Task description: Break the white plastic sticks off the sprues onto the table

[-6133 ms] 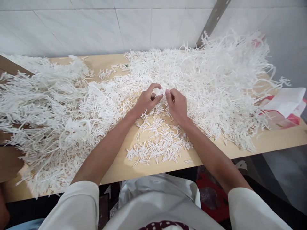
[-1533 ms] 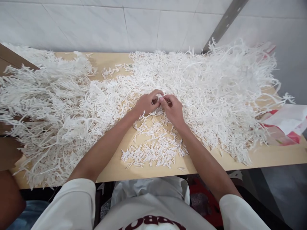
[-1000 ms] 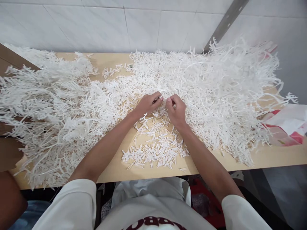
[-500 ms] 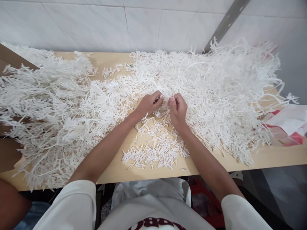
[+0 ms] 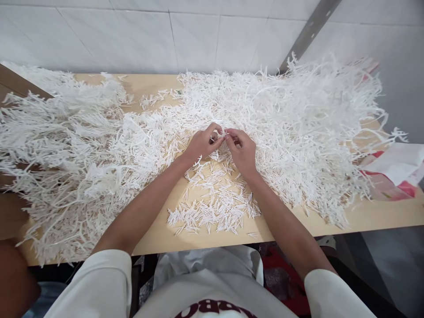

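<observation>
My left hand [image 5: 204,144] is closed in a pinch over the middle of the table, thumb and forefinger on a small white plastic piece [image 5: 225,132]. Just to its right, my right hand [image 5: 242,152] pinches at the same piece, the fingertips of both hands nearly touching. The piece is thin and mostly hidden by the fingers. Below the hands lies a loose spread of short white plastic sticks [image 5: 212,212]. A heap of branched white plastic strands [image 5: 298,128] rises on the right, and another strand heap [image 5: 73,145] covers the left.
The wooden table [image 5: 155,238] runs along a tiled wall [image 5: 139,39]. A metal upright [image 5: 311,33] leans at the back right. On the right end sits a white and red plastic bag [image 5: 394,170]. Another person's arm [image 5: 16,278] shows at the lower left.
My right hand has turned and shifted slightly left, its fingertips meeting those of my left hand. A small gap between the two hands has closed.
</observation>
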Motion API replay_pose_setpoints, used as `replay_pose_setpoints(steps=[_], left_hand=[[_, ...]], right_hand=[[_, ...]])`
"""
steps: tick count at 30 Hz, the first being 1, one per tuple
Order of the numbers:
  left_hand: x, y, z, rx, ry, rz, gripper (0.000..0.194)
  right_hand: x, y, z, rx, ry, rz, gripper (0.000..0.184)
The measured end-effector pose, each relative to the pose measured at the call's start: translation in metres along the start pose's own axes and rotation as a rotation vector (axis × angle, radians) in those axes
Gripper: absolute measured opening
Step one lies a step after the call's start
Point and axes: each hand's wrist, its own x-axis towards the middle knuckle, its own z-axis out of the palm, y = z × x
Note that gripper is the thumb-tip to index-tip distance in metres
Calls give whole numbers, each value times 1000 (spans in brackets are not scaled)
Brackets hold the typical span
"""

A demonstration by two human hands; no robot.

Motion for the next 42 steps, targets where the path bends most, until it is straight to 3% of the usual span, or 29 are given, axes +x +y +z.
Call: replay_pose_setpoints(steps=[7,13,17,21,28,42], left_hand=[[-2,3,-3,3,-18,27,22],[-4,5,-3,1,-30,56,25],[-3,1,0,63,-47,84,21],[-2,0,1,139,-90,59,22],[-1,2,-3,177,-107,25,33],[-1,3,-2,148,-22,16,31]], right_hand=[[2,3,-2,46,-69,36,27],[1,4,-1,214,-27,136,28],[1,2,-2,194,-32,143,31],[2,0,-3,170,-55,156,33],[4,3,-3,328,-85,161,34],[4,11,-2,286,-102,169,33]])
